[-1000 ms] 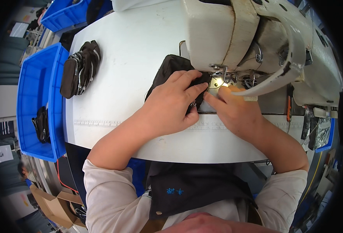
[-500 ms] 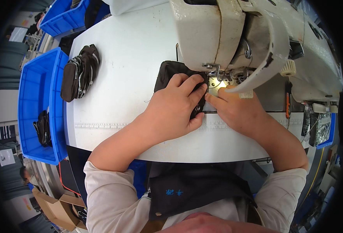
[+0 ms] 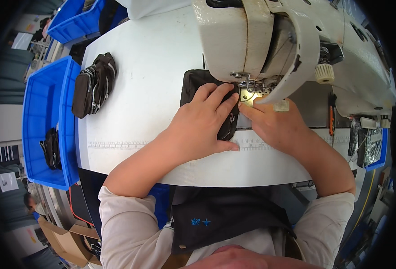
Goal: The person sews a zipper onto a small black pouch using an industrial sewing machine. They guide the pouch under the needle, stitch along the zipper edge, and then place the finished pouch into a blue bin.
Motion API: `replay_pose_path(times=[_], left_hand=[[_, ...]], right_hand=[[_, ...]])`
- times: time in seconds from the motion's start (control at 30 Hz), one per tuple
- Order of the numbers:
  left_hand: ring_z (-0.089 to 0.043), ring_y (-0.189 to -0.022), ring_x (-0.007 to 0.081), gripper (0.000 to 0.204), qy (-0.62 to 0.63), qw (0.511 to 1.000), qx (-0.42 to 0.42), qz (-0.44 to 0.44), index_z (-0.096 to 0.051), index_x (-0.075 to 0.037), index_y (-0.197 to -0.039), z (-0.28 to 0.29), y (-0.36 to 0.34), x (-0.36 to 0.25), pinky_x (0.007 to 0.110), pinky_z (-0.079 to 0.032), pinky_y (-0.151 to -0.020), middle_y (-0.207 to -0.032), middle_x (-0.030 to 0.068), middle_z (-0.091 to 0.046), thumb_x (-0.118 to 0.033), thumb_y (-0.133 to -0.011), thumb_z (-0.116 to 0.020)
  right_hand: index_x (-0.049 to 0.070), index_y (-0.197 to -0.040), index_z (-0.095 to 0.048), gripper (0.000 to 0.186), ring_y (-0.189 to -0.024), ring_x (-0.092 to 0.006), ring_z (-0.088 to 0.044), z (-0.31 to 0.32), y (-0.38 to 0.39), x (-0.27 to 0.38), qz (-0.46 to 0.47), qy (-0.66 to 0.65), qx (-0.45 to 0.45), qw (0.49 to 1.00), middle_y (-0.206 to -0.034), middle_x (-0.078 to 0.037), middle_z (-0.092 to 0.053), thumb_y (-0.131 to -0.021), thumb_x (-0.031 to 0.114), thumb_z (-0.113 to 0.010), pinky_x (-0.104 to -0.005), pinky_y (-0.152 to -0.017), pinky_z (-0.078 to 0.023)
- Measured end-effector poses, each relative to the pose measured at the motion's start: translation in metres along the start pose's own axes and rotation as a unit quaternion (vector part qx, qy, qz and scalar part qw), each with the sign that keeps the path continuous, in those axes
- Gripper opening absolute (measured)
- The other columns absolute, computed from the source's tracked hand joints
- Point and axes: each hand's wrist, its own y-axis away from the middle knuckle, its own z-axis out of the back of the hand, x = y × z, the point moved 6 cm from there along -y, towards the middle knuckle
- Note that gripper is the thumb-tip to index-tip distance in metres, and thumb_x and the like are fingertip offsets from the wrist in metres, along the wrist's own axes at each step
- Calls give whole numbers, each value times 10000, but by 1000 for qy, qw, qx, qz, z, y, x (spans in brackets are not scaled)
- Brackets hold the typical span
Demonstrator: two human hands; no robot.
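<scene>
A black zippered pouch [image 3: 193, 85] lies on the white sewing table, its right edge beside the needle area of the sewing machine [image 3: 229, 45]. My left hand [image 3: 202, 119] rests flat over the pouch, fingers spread and thumb stretched toward the table's printed ruler. Below its fingers a curved zipper [image 3: 229, 125] shows at the pouch's near end. My right hand [image 3: 274, 123] is open beside the metal needle plate [image 3: 248, 97], a fingertip at the pouch's right edge. The machine's white curved guard partly covers its other fingers; one wears a beige bandage.
Another dark zippered pouch [image 3: 94, 85] sits at the table's left. Beside it stands a blue bin [image 3: 65, 134] holding a dark item [image 3: 50, 148]. An orange-and-black cutter-like tool [image 3: 331, 114] lies right of my right hand. Another blue bin [image 3: 74, 27] is at far left.
My left thumb has stretched away from the pouch, and more of the zipper at its near end shows. My right hand stays by the needle plate with little shift.
</scene>
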Motion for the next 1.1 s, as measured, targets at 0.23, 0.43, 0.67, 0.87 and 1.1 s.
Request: replay_pose_path(times=[0.23, 0.43, 0.67, 0.87, 1.1], left_hand=[[-625, -1263, 372, 628, 40, 999, -19, -7, -670, -90, -1383, 3, 5, 5, 446, -540, -1054, -1423, 96, -642, -222, -788, -821], [-669, -1150, 340, 494, 12, 996, -68, -61, -737, -49, -1258, 7, 1, -2, 434, -543, -1019, -1305, 79, -675, -150, -777, -791], [-665, -1144, 329, 494, 20, 997, -56, -42, -725, -25, -1254, -1, -1, -7, 434, -544, -1005, -1273, 76, -660, -154, -782, -791], [-670, -1144, 320, 487, 6, 996, -82, -34, -722, -25, -1261, 0, -5, -2, 428, -572, -933, -1278, 81, -669, -178, -803, -784], [-720, -964, 290, 343, 78, 991, -110, 9, -707, -61, -1219, 4, -6, 12, 409, -596, -804, -1085, 104, -738, -184, -900, -733]], right_hand=[[104, -1166, -735, 349, -767, -228, -635, 7, 6, 21, 67, -69, 23, 995, -996, -46, -676, -820, 146, -737, -370, -628, -503], [-33, -1075, -759, 326, -945, -248, -638, 16, 8, 46, 126, -23, -46, 991, -1132, -156, -713, -785, 103, -695, -366, -714, -467], [-77, -1069, -751, 316, -938, -253, -636, 17, 13, 50, 130, 8, -7, 992, -1166, -217, -732, -810, 91, -689, -347, -709, -447], [-70, -1022, -735, 284, -856, -228, -588, 13, 9, 41, 101, -19, -82, 991, -991, -127, -664, -784, 77, -688, -355, -687, -460], [-45, -1062, -747, 334, -881, -225, -599, 14, 6, 36, 105, -22, -76, 991, -1057, -128, -696, -765, 95, -683, -354, -721, -487]])
